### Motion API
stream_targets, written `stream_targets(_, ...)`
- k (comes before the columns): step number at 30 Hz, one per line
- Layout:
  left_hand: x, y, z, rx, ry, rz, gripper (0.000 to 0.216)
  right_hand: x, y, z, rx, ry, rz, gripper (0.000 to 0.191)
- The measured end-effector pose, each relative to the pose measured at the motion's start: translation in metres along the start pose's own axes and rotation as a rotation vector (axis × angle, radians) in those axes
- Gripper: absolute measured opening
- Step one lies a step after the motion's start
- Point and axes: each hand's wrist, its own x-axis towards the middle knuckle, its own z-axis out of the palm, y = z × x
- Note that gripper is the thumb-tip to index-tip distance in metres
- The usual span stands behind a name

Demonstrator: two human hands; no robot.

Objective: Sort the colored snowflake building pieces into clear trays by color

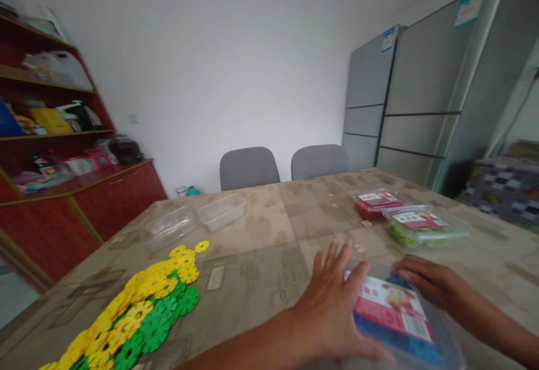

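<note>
A clear plastic box (pixel 391 314) of blue pieces, with a pink and white label on its lid, is at the front right. My left hand (pixel 332 308) grips its left side, fingers spread and thumb along the near part. My right hand (pixel 433 283) has its fingers bent over the far right edge of the lid. Off to the left lies a pile of yellow flower-shaped discs (pixel 138 291) overlapping green flower-shaped discs (pixel 158 325). The underside of the box is hidden.
Behind the hands are a lidded box of green pieces (pixel 421 227) and one of red pieces (pixel 374 202). Two clear plastic containers (pixel 170 228) (pixel 222 211) sit at the table's far left. Grey chairs (pixel 249 169) stand behind the table (pixel 261 269).
</note>
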Motion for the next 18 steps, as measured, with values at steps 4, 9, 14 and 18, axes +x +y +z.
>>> stream_targets(4, -0.059, -0.010, -0.034, 0.065, -0.053, -0.084, 0.119, 0.019, -0.052, 0.037, 0.105, -0.135, -0.112, 0.047)
stream_targets(9, -0.147, -0.029, -0.046, 0.152, 0.078, -0.128, 0.090, 0.037, -0.104, 0.084, 0.209, -0.311, -0.197, 0.043)
stream_targets(14, -0.232, -0.049, -0.038, 0.288, 0.169, -0.247, 0.082, 0.051, -0.154, 0.125, 0.290, -0.429, -0.286, 0.041)
stream_targets(18, -0.278, -0.066, -0.025, 0.444, 0.204, -0.313, 0.084, 0.058, -0.181, 0.155, 0.284, -0.492, -0.359, 0.039)
